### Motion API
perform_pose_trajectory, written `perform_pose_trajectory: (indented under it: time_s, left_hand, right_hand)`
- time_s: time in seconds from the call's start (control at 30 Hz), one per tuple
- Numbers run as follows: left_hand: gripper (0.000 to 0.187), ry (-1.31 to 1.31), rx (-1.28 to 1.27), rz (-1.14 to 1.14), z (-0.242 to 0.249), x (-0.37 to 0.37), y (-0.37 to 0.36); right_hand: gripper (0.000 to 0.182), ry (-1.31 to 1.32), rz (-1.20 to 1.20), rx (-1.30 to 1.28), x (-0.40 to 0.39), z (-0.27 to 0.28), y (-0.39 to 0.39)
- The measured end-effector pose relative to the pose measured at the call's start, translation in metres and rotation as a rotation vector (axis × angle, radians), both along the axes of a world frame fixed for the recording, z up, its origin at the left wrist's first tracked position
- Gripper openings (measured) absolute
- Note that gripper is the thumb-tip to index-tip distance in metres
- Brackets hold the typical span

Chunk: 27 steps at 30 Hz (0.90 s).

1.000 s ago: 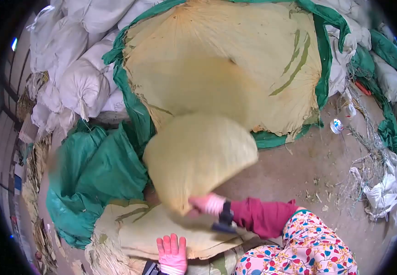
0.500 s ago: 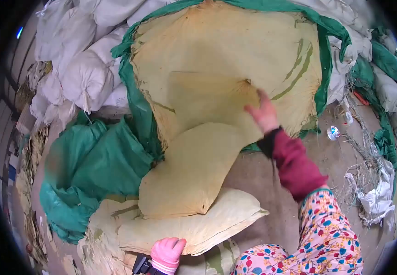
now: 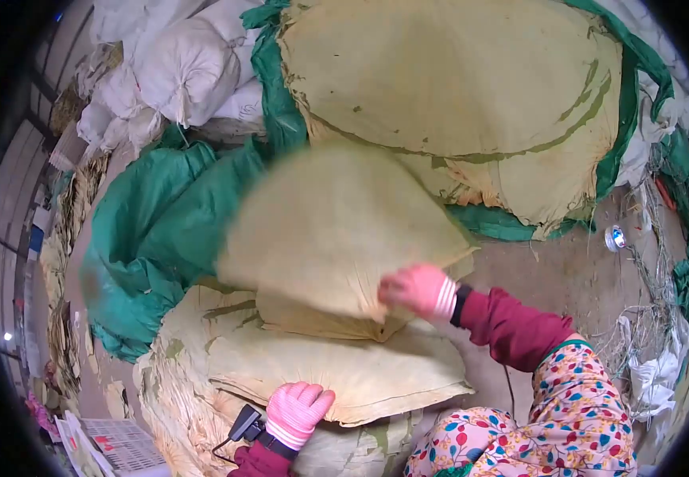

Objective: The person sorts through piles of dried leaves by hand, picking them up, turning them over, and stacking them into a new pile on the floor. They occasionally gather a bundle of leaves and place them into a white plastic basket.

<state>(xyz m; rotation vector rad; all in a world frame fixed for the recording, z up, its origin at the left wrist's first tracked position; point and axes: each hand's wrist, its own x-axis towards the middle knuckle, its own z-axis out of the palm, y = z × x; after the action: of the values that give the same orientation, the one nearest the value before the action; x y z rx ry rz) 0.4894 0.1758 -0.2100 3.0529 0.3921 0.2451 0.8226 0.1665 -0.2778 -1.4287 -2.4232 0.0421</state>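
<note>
A large fan-shaped dried leaf, pale yellow-green and blurred by motion, is pinched near its pointed tip in my right hand, gloved in pink. Under it lies another folded leaf. Below that is a stack of folded leaves with layered edges. My left hand, also in a pink glove, is closed over the stack's near edge, fingers curled; their tips are partly hidden. Farther back, a broad pile of similar leaves sits in green cloth.
White sacks are heaped at the back left, beside a bunched green sheet. Crumpled leaves lie at the left, with printed paper near the front. A shiny roll and loose strands are on the floor at right.
My right hand has come back from the far pile toward me and now holds a leaf. The view has shifted, and my left hand stays at the near stack's edge.
</note>
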Motion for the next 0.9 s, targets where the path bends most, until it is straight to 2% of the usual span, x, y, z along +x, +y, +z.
perform_pose_trajectory:
  time_s: [0.07,0.17,0.27,0.5,0.57,0.67,0.8,0.9]
  left_hand:
    - [0.024,0.019,-0.009,0.013,0.002,-0.009,-0.001]
    - [0.022,0.116,-0.026,0.018,-0.007,-0.027,-0.003]
    - [0.019,0.241,-0.087,0.033,-0.016,-0.039,-0.011]
    - [0.018,0.411,-0.088,0.125,-0.049,-0.079,-0.015]
    - [0.021,0.557,-0.110,0.130,-0.050,-0.079,-0.014]
    - [0.021,0.799,-0.216,0.080,-0.046,-0.083,-0.012]
    - [0.019,0.804,-0.254,-0.026,-0.035,-0.117,-0.011]
    - [0.018,0.799,-0.255,-0.107,-0.020,-0.147,-0.011]
  right_hand:
    - [0.040,-0.024,0.119,-0.168,-0.015,-0.034,-0.027]
    - [0.042,-0.007,0.023,-0.080,-0.030,-0.058,-0.044]
    - [0.044,-0.090,0.052,-0.091,-0.047,-0.076,-0.031]
    - [0.034,-0.124,-0.024,-0.126,-0.083,-0.104,0.001]
    - [0.029,-0.135,-0.052,-0.091,-0.089,-0.099,0.005]
    - [0.024,-0.130,-0.075,-0.270,-0.090,-0.092,0.010]
    - [0.025,-0.092,-0.129,-0.430,-0.116,-0.045,0.002]
    - [0.040,0.069,-0.119,-0.521,-0.166,-0.017,-0.023]
